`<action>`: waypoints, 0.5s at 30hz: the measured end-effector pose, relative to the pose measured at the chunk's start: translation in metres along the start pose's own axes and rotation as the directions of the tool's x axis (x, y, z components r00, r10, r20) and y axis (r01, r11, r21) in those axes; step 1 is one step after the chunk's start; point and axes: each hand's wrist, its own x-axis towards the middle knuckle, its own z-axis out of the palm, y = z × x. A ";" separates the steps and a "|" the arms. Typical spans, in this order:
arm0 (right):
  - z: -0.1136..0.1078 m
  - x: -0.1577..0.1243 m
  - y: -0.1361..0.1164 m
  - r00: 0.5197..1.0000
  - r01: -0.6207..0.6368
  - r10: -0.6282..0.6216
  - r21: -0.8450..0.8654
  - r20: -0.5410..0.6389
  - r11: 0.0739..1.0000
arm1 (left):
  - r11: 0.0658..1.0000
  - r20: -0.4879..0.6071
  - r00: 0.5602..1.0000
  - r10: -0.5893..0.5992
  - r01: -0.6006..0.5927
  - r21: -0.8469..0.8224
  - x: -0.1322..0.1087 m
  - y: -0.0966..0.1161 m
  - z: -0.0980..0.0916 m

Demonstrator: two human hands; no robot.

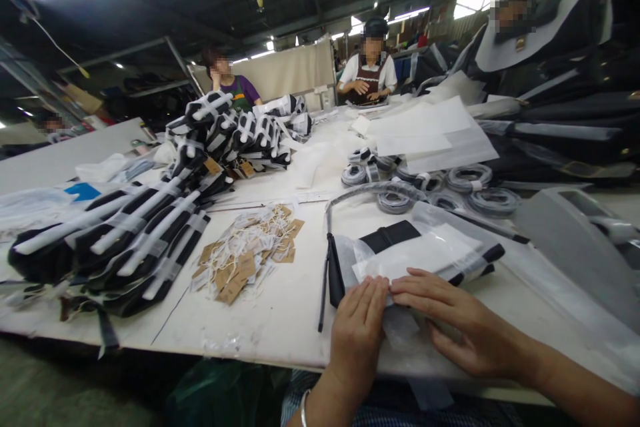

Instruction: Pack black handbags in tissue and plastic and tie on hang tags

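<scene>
In front of me at the table's edge lies a black bag (384, 237), partly covered by a white wrapping sheet (425, 252). A thin black strap (327, 213) in clear wrap curves up from its left side. My left hand (359, 317) is closed at the near edge of the sheet, fingers together and thumb hidden. Beside it, almost touching, my right hand (463, 327) has its fingers stretched out over the sheet's near edge. Translucent film (400, 323) shows below the fingers. Part of the bag is hidden under the sheet and my hands.
Tags with strings (245, 260) lie heaped at centre left. Wrapped black bags (135, 240) are stacked on the left. Coiled straps (470, 177) and white sheets (430, 133) lie beyond my work. More black bags (575, 127) pile up at right. Co-workers (370, 73) are across the table.
</scene>
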 end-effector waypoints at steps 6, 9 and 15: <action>0.017 0.001 0.001 0.981 -0.109 0.094 -0.082 -0.171 0.991 | 0.994 0.076 0.997 0.001 0.007 -0.105 -0.001 -0.003 -0.007; 0.031 0.002 0.004 0.965 -0.098 0.064 -0.125 -0.253 0.987 | 0.978 0.216 0.976 0.016 0.030 -0.208 0.003 -0.005 -0.025; 0.037 0.009 0.009 0.966 -0.024 -0.026 -0.187 -0.258 0.982 | 0.971 0.245 0.969 0.020 0.039 -0.235 0.009 -0.007 -0.033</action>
